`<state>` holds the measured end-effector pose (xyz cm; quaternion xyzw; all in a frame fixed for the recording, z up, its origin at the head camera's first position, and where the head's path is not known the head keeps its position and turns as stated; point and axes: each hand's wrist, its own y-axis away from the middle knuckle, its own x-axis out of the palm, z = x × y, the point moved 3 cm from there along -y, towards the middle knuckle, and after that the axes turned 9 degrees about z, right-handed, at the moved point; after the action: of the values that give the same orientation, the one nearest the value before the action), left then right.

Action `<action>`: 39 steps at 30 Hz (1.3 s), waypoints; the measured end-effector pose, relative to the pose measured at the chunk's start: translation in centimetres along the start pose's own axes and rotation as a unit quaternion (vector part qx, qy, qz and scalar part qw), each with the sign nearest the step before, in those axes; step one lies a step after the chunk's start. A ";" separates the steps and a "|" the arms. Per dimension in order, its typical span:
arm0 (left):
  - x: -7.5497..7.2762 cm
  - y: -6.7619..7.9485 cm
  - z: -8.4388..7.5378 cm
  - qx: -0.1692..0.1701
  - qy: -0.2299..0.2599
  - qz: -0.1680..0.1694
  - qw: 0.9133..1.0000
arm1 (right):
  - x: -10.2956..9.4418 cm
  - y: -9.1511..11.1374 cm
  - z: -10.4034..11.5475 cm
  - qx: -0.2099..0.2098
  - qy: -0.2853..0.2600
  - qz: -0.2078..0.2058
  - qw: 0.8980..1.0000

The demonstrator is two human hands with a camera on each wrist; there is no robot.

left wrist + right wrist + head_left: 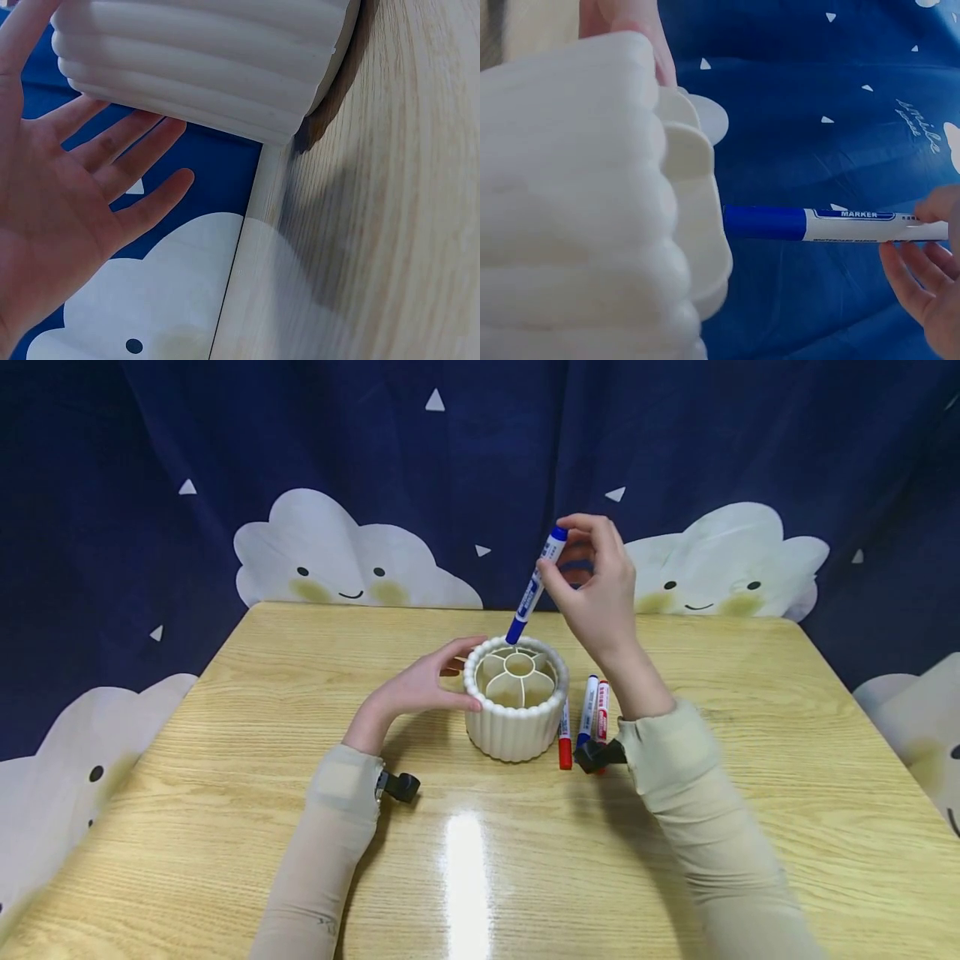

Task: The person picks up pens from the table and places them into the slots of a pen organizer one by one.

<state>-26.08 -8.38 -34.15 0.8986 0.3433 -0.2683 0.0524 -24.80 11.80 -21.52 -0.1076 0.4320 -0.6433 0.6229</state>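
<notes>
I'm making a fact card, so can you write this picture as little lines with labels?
holder: cream, ribbed, divided inside
right grip: pinches a whiteboard marker
whiteboard marker: blue-ended, tilted, lower end by the holder's top
left grip: thumb against the holder, fingers spread
table: three markers right of the holder, two red-ended, one blue-ended

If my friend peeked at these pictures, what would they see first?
Probably the blue-and-white marker, pinched in the right hand above the round white holder on the table. Next, perhaps, the smiling white clouds on the dark blue curtain behind the table.
</notes>
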 end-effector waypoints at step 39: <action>0.1 0.8 -2.8 -0.008 0.010 0.010 1.000 | 4.2 4.0 -3.4 0.039 0.021 0.205 0.978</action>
<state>-24.31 -8.13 -31.86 0.9040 0.3370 -0.2566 0.0586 -25.14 10.11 -27.98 0.0215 0.4322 -0.5206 0.7360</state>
